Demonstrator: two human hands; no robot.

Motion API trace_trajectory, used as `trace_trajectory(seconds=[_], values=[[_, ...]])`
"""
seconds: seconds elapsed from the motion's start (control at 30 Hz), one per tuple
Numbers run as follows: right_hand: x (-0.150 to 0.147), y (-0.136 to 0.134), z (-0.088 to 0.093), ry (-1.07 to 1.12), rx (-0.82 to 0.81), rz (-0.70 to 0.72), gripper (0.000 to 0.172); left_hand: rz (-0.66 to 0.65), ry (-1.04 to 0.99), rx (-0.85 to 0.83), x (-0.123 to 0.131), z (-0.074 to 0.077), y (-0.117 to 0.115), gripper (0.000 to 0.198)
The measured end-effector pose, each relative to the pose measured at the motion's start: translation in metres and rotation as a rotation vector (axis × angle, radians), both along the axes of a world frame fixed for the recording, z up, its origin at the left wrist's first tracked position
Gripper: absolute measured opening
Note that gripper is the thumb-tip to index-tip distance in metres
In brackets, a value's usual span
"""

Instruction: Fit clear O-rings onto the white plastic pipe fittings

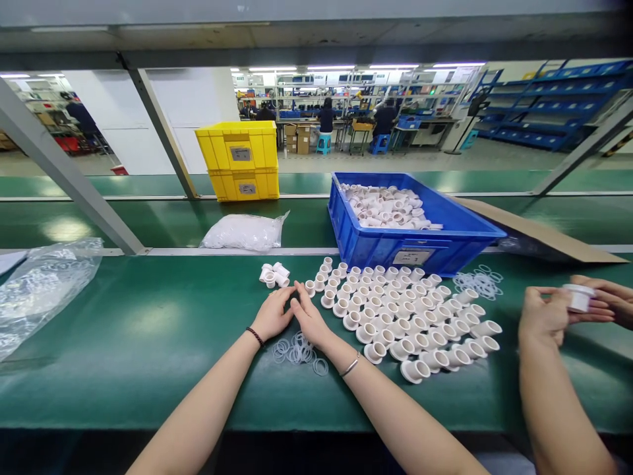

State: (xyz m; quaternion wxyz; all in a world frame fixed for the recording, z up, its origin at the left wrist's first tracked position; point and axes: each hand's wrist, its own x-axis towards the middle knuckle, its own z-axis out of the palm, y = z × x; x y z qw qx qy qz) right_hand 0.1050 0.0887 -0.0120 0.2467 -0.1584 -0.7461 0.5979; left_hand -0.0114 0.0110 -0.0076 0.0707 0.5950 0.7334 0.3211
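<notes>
My left hand (273, 314) and my right hand (311, 318) meet at the fingertips over the green tabletop, fingers stretched out, with nothing visible held. Just beyond the left fingers lies a small heap of white plastic flanged fittings (270, 272). Close to my right fingers stands a single white fitting (309, 287), at the left edge of many upright fittings (390, 307) set in rows. Thin translucent rings (297, 349) lie loose between my wrists. Whether my fingertips touch a fitting is hard to see.
A blue crate (395, 244) of white fittings stands behind the rows. Further left are a filled plastic bag (242, 232) and stacked yellow bins (242, 161). At right, a co-worker's hands (548, 310) hold a white fitting near more rings (479, 282). Clear plastic (44, 290) lies far left.
</notes>
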Motion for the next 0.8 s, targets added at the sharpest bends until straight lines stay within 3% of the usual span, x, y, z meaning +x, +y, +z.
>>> trace_trajectory(seconds=[0.13,0.27,0.37,0.43,0.53,0.6,0.63,0.7,0.8], values=[[0.006,0.005,-0.006,-0.018,-0.031,-0.038,0.071,0.002,0.014,0.009,-0.001,-0.002,-0.004,0.037],[0.014,0.01,-0.013,-0.052,0.06,-0.022,0.068,0.091,0.081,-0.039,0.005,-0.002,-0.009,0.032],[0.018,0.012,-0.013,-0.061,0.11,-0.01,0.067,0.058,0.068,-0.124,0.013,0.012,-0.021,0.036],[0.02,0.013,-0.012,-0.08,0.127,-0.005,0.069,0.033,-0.067,-0.145,0.018,0.03,-0.042,0.035],[0.023,0.015,-0.01,-0.097,0.154,-0.006,0.07,0.2,-0.325,0.02,0.02,0.056,-0.103,0.04],[0.024,0.015,-0.01,-0.087,0.174,-0.01,0.069,0.496,-0.341,0.184,0.016,0.065,-0.158,0.051],[0.025,0.015,-0.01,-0.08,0.183,-0.013,0.067,0.658,-0.324,0.182,0.012,0.066,-0.188,0.055],[0.025,0.014,-0.01,-0.075,0.203,-0.011,0.064,0.884,-0.269,0.01,0.001,0.065,-0.246,0.06],[0.024,0.011,-0.01,-0.08,0.237,0.009,0.06,1.012,-0.047,-0.163,-0.017,0.066,-0.318,0.064]])
